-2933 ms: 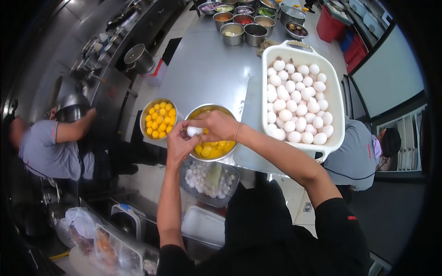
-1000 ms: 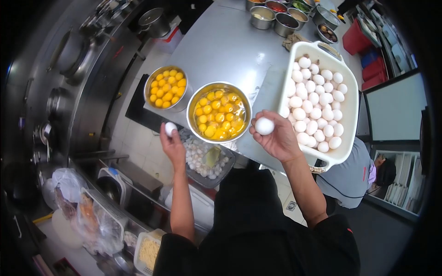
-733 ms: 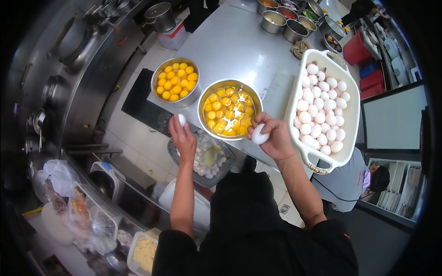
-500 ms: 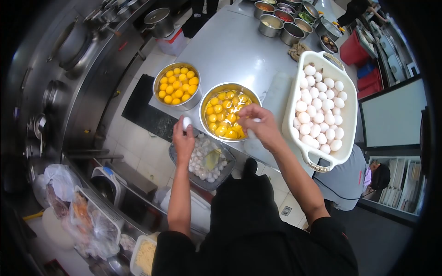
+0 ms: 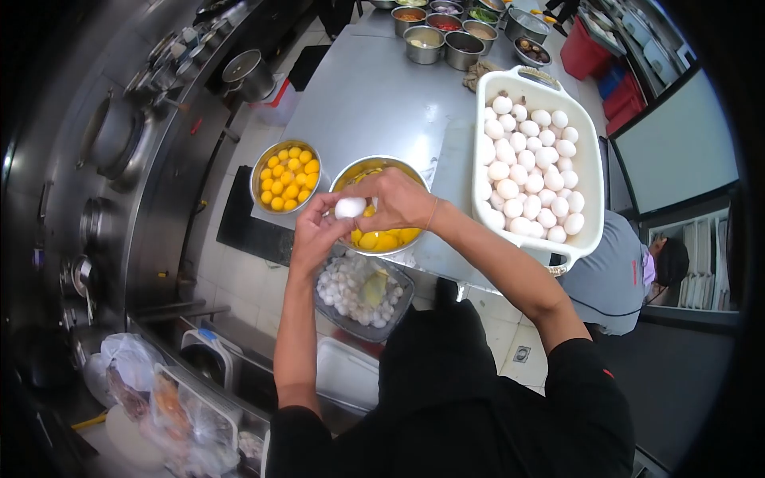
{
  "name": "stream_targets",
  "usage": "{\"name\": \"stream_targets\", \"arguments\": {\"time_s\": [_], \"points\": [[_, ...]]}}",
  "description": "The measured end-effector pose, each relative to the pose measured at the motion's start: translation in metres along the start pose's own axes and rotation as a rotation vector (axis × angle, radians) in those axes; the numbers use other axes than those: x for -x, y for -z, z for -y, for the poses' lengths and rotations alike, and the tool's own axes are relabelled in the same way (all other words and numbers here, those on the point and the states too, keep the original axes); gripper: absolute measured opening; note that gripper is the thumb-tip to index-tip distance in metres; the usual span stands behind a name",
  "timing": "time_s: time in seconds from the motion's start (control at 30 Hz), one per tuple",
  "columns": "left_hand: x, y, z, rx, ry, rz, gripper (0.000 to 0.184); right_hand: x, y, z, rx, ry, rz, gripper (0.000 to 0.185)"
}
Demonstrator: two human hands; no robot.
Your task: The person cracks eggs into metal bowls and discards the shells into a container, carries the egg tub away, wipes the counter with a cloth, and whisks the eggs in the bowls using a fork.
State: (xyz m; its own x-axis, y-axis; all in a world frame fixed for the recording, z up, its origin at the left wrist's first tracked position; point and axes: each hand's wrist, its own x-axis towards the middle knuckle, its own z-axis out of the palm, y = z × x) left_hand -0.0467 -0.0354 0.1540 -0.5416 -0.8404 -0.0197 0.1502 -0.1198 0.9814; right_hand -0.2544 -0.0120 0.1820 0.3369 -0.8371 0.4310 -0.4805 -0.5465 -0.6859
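Over the front left part of a metal bowl of yolks (image 5: 388,240), both hands meet at a white egg (image 5: 351,209). My left hand (image 5: 316,231) grips the egg from the left with its fingertips. My right hand (image 5: 396,199) reaches across the bowl, its fingers bent at the egg's right side; whether they hold anything else is hidden. A second metal bowl of round yolks (image 5: 285,177) stands to the left. On the right sits a white handled tub (image 5: 591,159) full of white eggs (image 5: 532,182). Below the table edge is a grey bin of shells (image 5: 360,296).
Small metal pots of chopped food (image 5: 464,49) line the far end of the steel table (image 5: 366,88). A person in grey (image 5: 610,275) bends at the right beyond the tub. Bagged food (image 5: 171,414) lies at lower left, and a large pot (image 5: 247,76) stands at upper left.
My hands were apart, the left near the shell bin and the right over the bowl; now they are together at one egg above the bowl. The view has shifted.
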Motion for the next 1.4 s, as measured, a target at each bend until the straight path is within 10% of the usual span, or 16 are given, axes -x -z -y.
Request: {"name": "stream_targets", "arguments": {"time_s": [0.3, 0.4, 0.5, 0.7, 0.9, 1.0, 1.1, 1.33, 1.4], "points": [[-0.023, -0.024, 0.01, -0.335, 0.006, -0.119, 0.029, 0.019, -0.018, -0.025, 0.112, 0.005, -0.129, 0.047], [-0.022, -0.026, 0.003, -0.865, -0.084, -0.126, 0.027, 0.021, -0.016, -0.034, 0.208, 0.039, -0.078, 0.047], [-0.021, -0.021, 0.011, -1.265, -0.596, -0.146, 0.03, 0.026, -0.011, -0.036, 0.352, 0.03, -0.038, 0.045], [0.04, -0.019, -0.028, -0.902, -0.144, -0.395, 0.04, 0.049, -0.034, 0.017, 0.09, -0.263, -0.175, 0.047], [0.135, -0.01, -0.027, -1.367, -0.044, -0.294, 0.067, 0.068, -0.081, 0.082, -0.496, -0.86, 0.131, 0.085], [0.149, -0.039, -0.031, -0.695, 0.24, 0.004, 0.063, 0.07, -0.105, 0.097, -0.79, -1.053, -0.034, 0.086], [0.155, -0.047, 0.021, -0.546, -0.006, -0.162, 0.057, 0.074, -0.106, 0.107, -0.702, -0.924, -0.185, 0.085], [0.115, 0.0, 0.085, 0.478, 0.191, -0.64, 0.047, 0.16, 0.112, 0.033, 0.363, -0.5, -0.499, 0.048], [0.099, 0.014, 0.1, 0.366, 0.146, -0.716, 0.045, 0.213, 0.168, -0.012, 0.966, -0.807, -0.332, 0.055]]}}
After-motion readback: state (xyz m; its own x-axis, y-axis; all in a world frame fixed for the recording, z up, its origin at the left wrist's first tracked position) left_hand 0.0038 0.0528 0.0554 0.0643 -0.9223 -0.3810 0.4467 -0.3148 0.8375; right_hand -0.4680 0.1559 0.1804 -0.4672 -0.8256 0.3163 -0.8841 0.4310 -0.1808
